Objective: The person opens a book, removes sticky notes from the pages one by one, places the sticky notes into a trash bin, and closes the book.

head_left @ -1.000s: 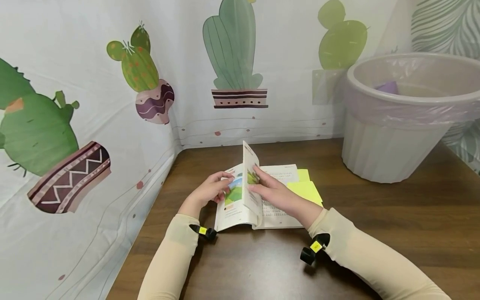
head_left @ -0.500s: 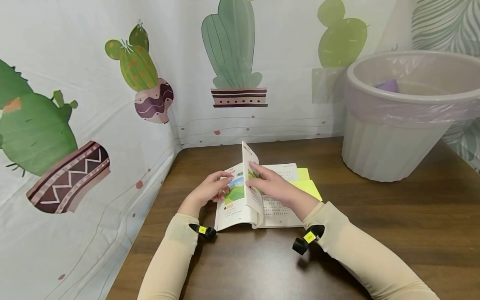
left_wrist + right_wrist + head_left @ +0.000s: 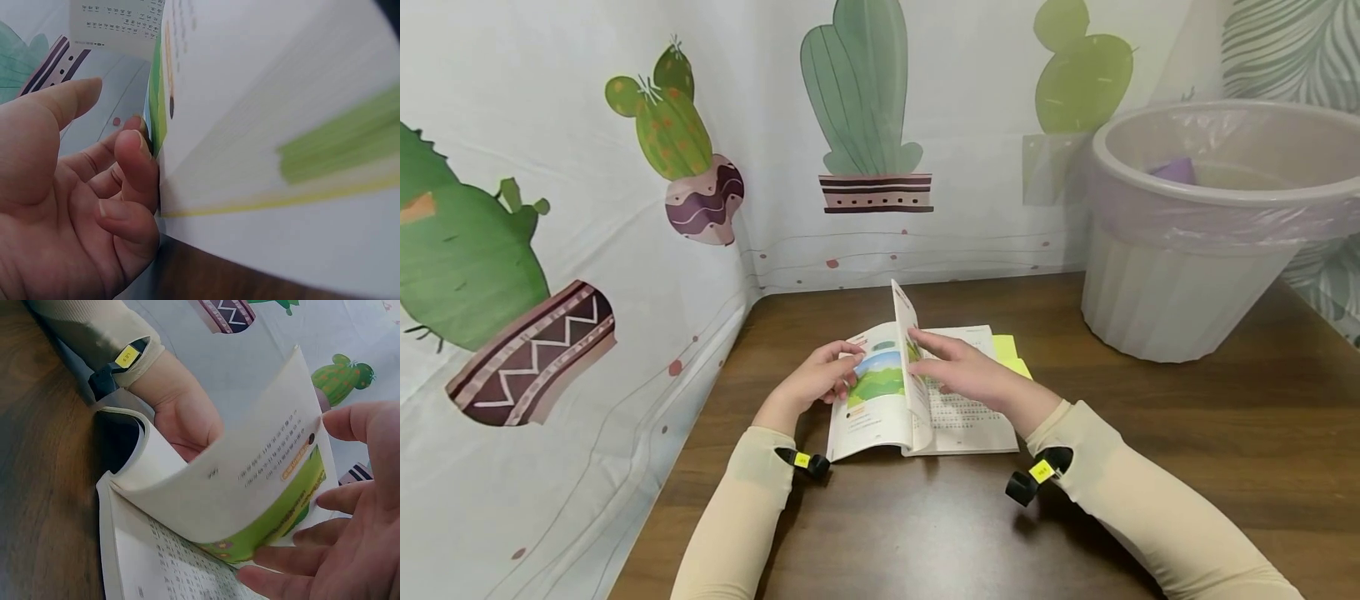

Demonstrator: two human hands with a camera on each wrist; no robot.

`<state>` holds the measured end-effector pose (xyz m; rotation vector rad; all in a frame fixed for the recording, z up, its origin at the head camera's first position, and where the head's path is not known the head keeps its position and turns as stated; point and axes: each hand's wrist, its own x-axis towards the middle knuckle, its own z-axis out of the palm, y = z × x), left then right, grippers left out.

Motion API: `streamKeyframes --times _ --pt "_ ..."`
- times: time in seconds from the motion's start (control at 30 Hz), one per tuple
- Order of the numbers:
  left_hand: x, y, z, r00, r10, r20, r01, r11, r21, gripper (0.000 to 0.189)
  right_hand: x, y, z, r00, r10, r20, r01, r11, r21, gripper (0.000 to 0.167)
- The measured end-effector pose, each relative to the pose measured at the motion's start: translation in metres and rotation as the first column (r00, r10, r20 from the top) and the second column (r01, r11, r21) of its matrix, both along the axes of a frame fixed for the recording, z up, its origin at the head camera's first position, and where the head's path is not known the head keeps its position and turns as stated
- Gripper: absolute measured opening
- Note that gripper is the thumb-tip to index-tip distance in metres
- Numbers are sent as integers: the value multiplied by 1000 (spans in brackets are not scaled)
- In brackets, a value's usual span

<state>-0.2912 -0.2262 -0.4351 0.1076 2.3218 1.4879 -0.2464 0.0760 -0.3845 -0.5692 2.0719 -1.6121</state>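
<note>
An open book (image 3: pixel 868 433) lies on the table, with a leaf (image 3: pixel 903 312) standing nearly upright above its middle. Its left page carries a picture of green hills (image 3: pixel 880 379). My right hand (image 3: pixel 966 375) is at the right face of that leaf; in the right wrist view, thumb and fingers (image 3: pixel 290 556) are extended against its outer part. At the book's left edge rests my left hand (image 3: pixel 812 379). In the left wrist view its fingers (image 3: pixel 134 162) bend loosely against the page edges, while the thumb stands apart.
Bright yellow sheets (image 3: pixel 1006 348) stick out at the book's right side, partly behind my right hand. A pale bin (image 3: pixel 1172 292) with a clear liner stands at the back right, something purple (image 3: pixel 1176 171) inside. Cactus-printed cloth (image 3: pixel 985 233) borders the wooden table (image 3: pixel 910 533).
My right hand moved slightly left, then back to the right. The upright leaf now leans further right, uncovering more of the hill picture. My left hand has hardly moved.
</note>
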Motion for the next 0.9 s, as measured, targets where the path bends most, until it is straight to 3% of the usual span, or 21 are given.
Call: streamKeyframes --times 0.33,0.53,0.7,0.9 --pt "0 0 2 1000 4 -12 -4 1000 -27 32 8 0 1 991 41 -129 -28 995 99 72" --pt "0 -2 0 1000 15 -1 -15 1000 -28 33 17 -9 -5 962 95 -256 -53 984 170 75" --pt "-1 -5 -1 1000 11 8 -11 999 -32 34 26 -15 -8 925 153 -349 -45 953 298 82" --pt "0 -9 1 998 59 24 -58 997 -41 34 34 -21 -10 913 202 -354 -60 926 373 86"
